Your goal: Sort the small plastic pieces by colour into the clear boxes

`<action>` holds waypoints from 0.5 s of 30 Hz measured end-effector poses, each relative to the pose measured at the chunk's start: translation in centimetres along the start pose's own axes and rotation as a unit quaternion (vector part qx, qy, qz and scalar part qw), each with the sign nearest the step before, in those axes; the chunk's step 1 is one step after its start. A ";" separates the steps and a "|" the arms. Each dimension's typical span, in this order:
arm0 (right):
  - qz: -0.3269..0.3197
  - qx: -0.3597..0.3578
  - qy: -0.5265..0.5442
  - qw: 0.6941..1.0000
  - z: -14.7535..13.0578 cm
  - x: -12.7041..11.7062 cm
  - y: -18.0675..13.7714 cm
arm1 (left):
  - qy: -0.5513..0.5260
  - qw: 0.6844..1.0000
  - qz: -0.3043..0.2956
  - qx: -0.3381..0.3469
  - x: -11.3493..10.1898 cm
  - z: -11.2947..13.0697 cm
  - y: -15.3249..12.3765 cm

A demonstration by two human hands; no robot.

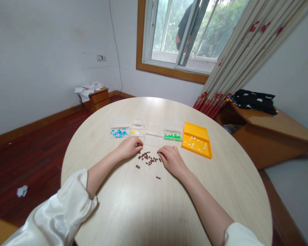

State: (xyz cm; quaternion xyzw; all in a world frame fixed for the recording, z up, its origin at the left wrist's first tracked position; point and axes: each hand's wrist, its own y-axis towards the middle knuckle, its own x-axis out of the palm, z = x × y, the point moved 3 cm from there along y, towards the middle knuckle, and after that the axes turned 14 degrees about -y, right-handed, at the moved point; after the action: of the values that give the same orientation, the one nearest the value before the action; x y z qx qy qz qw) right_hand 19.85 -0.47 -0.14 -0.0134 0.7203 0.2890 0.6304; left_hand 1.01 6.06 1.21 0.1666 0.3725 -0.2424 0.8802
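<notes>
Small brown building bricks lie in a loose heap on the round table, between my two hands. My left hand rests at the heap's far left edge, its fingers curled together; whatever is in them is too small to make out. On the heap's right side, my right hand has thumb and forefinger pinched close to the bricks, and I cannot make out what they hold. Just beyond the hands stands an open clear box with no bricks visible inside. Two brown bricks lie apart, nearer to me, one of them a flat piece.
Behind my left hand are clear boxes of blue bricks and yellow bricks. Green bricks fill another clear box, beside an open yellow case with white pieces. A wooden cabinet stands right of the table.
</notes>
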 end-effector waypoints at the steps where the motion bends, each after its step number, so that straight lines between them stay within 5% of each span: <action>1: -0.001 0.000 0.002 1.000 0.0 0.0 0.0 | 0.000 1.000 0.001 0.001 0.0 0.0 0.0; 15: -0.005 0.002 0.002 1.000 -0.1 -0.1 0.0 | 0.027 0.999 0.004 0.022 0.1 -0.2 0.0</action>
State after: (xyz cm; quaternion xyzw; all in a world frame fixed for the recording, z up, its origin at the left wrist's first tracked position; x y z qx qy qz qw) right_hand 19.79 -0.53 -0.02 -0.0167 0.7223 0.2843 0.6302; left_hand 0.96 6.12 0.95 0.1943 0.3903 -0.2428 0.8666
